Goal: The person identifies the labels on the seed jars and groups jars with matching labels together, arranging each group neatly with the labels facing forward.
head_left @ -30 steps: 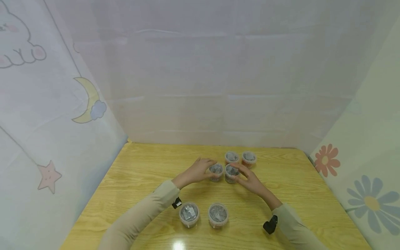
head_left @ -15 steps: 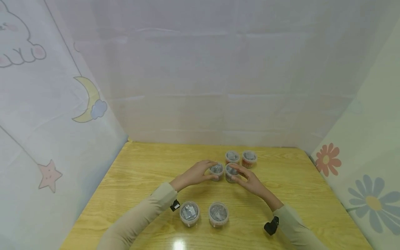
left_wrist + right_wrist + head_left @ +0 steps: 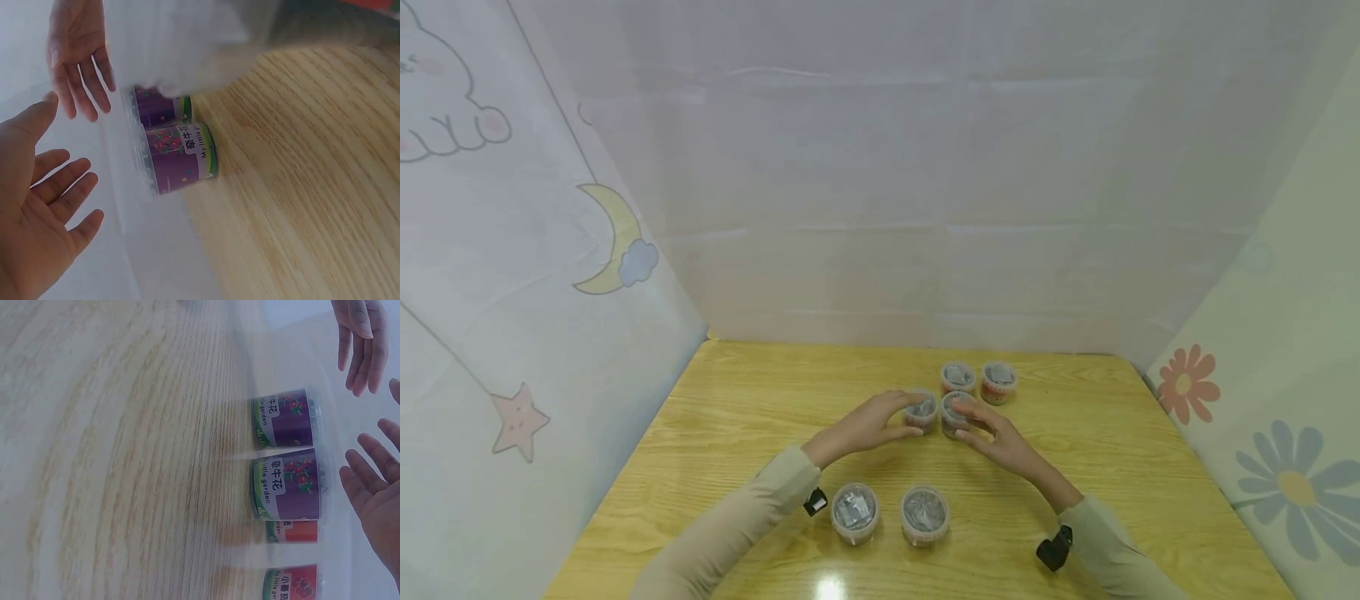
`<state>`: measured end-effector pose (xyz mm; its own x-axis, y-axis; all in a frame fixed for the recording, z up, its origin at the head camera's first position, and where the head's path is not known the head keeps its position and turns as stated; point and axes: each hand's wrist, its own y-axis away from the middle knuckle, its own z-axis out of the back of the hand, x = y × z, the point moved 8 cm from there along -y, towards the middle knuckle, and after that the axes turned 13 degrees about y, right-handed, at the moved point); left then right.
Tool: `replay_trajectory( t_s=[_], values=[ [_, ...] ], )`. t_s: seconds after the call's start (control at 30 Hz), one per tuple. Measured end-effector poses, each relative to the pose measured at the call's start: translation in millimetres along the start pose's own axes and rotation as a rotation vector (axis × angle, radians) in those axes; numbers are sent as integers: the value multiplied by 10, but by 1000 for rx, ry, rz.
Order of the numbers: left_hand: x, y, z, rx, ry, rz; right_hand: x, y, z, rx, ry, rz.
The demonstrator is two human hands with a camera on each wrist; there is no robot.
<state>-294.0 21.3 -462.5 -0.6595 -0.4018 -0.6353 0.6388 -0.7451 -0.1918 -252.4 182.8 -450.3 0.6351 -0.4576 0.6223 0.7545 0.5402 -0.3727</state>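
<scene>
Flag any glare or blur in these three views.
Head: a bright glare spot on the table at the bottom edge; left wrist: a large pale shape along the top is badly blurred, probably too close to the lens; right wrist: hazy, low contrast, but the purple-labelled tubs have readable print.

Purple tubs (image 3: pixel 286 486), two: red flower print, green leaves, light green band at base
Red tubs (image 3: pixel 294 584), two: red label, green base
Front tubs (image 3: pixel 853 510), two: grey tops
Bench (image 3: pixel 760 383): yellow, streaked wood grain
Sleeves (image 3: pixel 722 517): beige
Moon (image 3: pixel 625 225): yellow
Cloud (image 3: pixel 638 262): blue
Star (image 3: pixel 518 423): pink
Small flower (image 3: pixel 1202 389): red petals
Large flower (image 3: pixel 1303 450): grey-blue petals, yellow centre
</scene>
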Motion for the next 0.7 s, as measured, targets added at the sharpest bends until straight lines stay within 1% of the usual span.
replay_trajectory(
  t_s=[0.13, 0.4, 0.6, 0.7],
  values=[
    [-37, 37, 6, -3, -7, -32, 25, -1, -20, 13, -11, -8],
    [-31, 95, -7, 2, -2, -40, 67, 9, -52, 32, -15, 22],
    [-54, 119, -35, -6, -7, -71, 90, 17, -80, 52, -11, 18],
    [-61, 136, -43, -12, -3, -79, 112, 25, -89, 52, -8, 34]
  ],
)
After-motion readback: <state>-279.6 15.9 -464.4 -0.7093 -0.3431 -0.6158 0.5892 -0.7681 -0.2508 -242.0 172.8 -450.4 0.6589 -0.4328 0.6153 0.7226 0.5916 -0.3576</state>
